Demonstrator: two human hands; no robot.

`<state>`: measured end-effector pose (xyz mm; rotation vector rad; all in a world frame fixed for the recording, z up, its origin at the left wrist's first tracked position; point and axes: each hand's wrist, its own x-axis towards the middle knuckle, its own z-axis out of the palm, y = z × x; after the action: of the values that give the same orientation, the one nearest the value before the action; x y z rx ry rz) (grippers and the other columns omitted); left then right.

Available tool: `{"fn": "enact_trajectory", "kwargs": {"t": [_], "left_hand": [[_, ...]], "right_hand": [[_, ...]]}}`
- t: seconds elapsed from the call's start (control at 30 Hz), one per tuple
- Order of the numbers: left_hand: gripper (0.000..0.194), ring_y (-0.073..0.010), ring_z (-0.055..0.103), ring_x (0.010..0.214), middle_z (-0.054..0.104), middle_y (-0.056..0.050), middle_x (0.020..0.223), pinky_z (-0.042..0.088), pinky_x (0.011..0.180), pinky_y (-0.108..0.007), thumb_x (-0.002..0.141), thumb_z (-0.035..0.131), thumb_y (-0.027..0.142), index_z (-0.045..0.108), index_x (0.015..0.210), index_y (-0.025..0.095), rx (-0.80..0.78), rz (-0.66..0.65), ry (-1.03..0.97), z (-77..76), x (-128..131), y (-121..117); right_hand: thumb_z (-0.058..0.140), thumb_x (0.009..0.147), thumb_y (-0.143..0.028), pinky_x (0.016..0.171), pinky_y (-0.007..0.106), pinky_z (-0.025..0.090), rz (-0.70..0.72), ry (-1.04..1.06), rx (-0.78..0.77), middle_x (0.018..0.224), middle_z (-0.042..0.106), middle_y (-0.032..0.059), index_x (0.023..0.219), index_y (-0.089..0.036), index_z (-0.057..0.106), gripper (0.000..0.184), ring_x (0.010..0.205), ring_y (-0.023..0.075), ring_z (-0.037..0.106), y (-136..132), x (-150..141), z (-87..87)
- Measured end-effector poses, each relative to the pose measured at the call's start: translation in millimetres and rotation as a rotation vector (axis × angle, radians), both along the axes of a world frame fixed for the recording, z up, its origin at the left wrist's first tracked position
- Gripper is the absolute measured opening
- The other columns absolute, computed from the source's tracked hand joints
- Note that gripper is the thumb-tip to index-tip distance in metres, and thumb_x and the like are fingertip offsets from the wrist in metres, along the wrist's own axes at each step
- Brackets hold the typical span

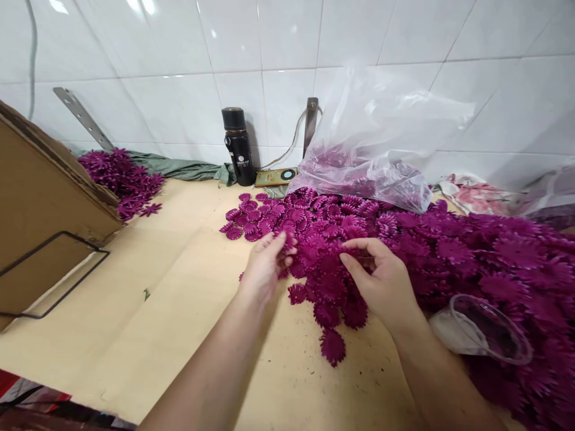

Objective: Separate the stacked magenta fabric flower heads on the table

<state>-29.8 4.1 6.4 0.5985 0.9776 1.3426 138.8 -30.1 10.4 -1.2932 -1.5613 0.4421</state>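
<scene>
A big heap of magenta fabric flower pieces (404, 239) spreads over the tan table (179, 299) from the centre to the right edge. My left hand (265, 263) rests at the heap's left edge, fingers curled and pinching a flower piece near its fingertips. My right hand (381, 281) sits on the heap just to the right, fingers bent and pinched on the flower pieces under it. A single loose flower piece (332, 346) lies on the table below the two hands.
A smaller pile of flower pieces (121, 176) lies at the back left beside a cardboard box (40, 197). A black flask (238, 146) and a phone (276, 176) stand by the tiled wall. A clear plastic bag (372, 155) holds more pieces. A clear cup (485, 329) lies at the right.
</scene>
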Motion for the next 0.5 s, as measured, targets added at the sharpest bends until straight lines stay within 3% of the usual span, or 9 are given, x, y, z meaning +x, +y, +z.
{"fn": "enact_trajectory", "kwargs": {"t": [0.07, 0.13, 0.23, 0.33, 0.5], "left_hand": [[0.011, -0.0055, 0.051, 0.049, 0.060, 0.002, 0.059, 0.038, 0.048, -0.018, 0.068, 0.068, 0.020, 0.060, 0.068, 0.014, -0.002, -0.151, 0.069, 0.3, 10.9, -8.2], [0.015, -0.0056, 0.051, 0.050, 0.061, 0.002, 0.059, 0.037, 0.049, -0.018, 0.064, 0.072, 0.023, 0.060, 0.067, 0.014, 0.021, -0.233, 0.106, -1.6, 20.5, -14.3], [0.022, -0.0060, 0.049, 0.050, 0.059, 0.002, 0.056, 0.035, 0.050, -0.019, 0.060, 0.074, 0.030, 0.059, 0.064, 0.014, 0.082, -0.259, 0.117, -5.7, 26.9, -17.4], [0.028, -0.0051, 0.042, 0.045, 0.052, 0.005, 0.049, 0.030, 0.047, -0.019, 0.062, 0.073, 0.037, 0.056, 0.061, 0.015, 0.096, -0.255, 0.153, -8.7, 26.7, -16.8], [0.041, -0.0035, 0.030, 0.040, 0.039, 0.008, 0.043, 0.020, 0.043, -0.020, 0.063, 0.070, 0.048, 0.045, 0.054, 0.016, 0.081, -0.280, 0.221, -11.6, 26.4, -16.6]], "right_hand": [[0.058, 0.076, -0.027, 0.080, 0.042, 0.046, -0.150, -0.075, 0.076, 0.094, 0.063, 0.0097, 0.091, -0.019, 0.061, 0.017, 0.088, 0.0232, 0.058, 8.3, 5.7, -7.5], [0.055, 0.078, -0.028, 0.089, 0.047, 0.042, -0.197, -0.139, 0.147, 0.101, 0.063, 0.0113, 0.096, -0.019, 0.062, 0.021, 0.098, 0.0262, 0.055, 11.1, 5.9, -11.0], [0.052, 0.082, -0.030, 0.090, 0.046, 0.042, -0.113, -0.165, 0.166, 0.099, 0.065, 0.0103, 0.095, -0.021, 0.063, 0.020, 0.098, 0.0248, 0.056, 6.7, -2.7, -10.2], [0.053, 0.083, -0.034, 0.087, 0.043, 0.045, 0.028, -0.107, 0.055, 0.097, 0.066, 0.0093, 0.095, -0.021, 0.063, 0.021, 0.094, 0.0233, 0.058, 1.3, -12.0, -9.2], [0.057, 0.080, -0.036, 0.082, 0.040, 0.048, 0.131, 0.041, -0.101, 0.098, 0.066, 0.0092, 0.097, -0.019, 0.062, 0.024, 0.091, 0.0227, 0.061, 0.3, -17.5, -12.0]]}}
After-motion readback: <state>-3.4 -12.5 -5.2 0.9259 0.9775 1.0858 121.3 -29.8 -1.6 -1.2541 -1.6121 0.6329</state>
